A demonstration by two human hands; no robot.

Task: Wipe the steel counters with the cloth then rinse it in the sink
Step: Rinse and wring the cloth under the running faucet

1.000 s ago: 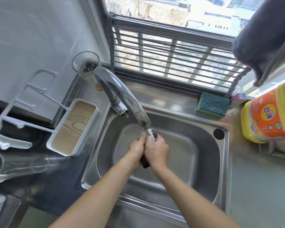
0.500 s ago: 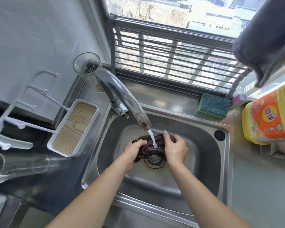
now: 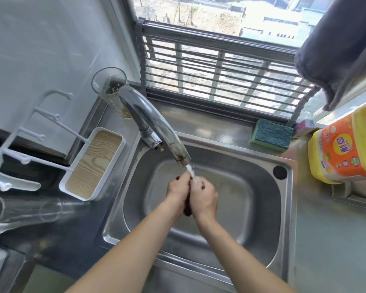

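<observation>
My left hand [image 3: 178, 191] and my right hand [image 3: 204, 197] are pressed together over the middle of the steel sink [image 3: 260, 240], both closed on a dark brown cloth [image 3: 187, 210]. The cloth is bunched between my palms, so only a small dark strip shows below them. Water runs from the chrome faucet [image 3: 156, 132] onto my knuckles and the cloth. The steel counter [image 3: 330, 250] lies to the right of the sink.
A green sponge [image 3: 272, 135] sits behind the sink by the window grille. An orange and yellow detergent jug [image 3: 344, 146] stands at right. A white tray with a wood-grain base [image 3: 93, 163], a glass [image 3: 109, 86] and a white rack [image 3: 19, 153] are at left. A grey towel [image 3: 338, 49] hangs top right.
Half a second ago my hands held the cloth spread apart over the drain; now they have come together and bunched it tight under the water stream.
</observation>
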